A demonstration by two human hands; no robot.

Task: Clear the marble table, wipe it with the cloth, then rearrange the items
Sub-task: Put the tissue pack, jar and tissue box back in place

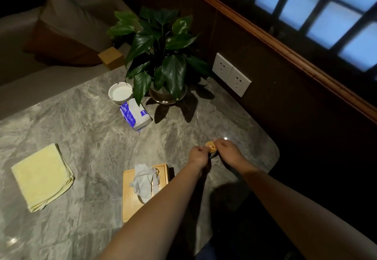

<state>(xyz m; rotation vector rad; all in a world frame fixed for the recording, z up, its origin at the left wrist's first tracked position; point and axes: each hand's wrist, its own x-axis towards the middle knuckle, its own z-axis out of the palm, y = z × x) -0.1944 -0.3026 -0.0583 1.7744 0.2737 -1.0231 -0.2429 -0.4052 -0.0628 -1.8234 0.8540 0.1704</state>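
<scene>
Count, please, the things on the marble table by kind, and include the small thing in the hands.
Tissue holders: 2, the wooden tissue box and the soft tissue pack
Cloth: 1, the yellow cloth
Ashtray: 1, the white ashtray
Plant: 1, the potted plant
Small gold ornament: 1, held by the left hand and right hand
Total: 6

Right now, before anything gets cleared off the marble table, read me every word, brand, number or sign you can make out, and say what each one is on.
Nothing can be read at this sharpness.
Blue and white tissue pack: white print on the blue bands, too blurred to read.
Wooden tissue box: no text visible.
Yellow cloth: no label visible.
White ashtray: plain.
Wall sockets: no markings legible.
</scene>
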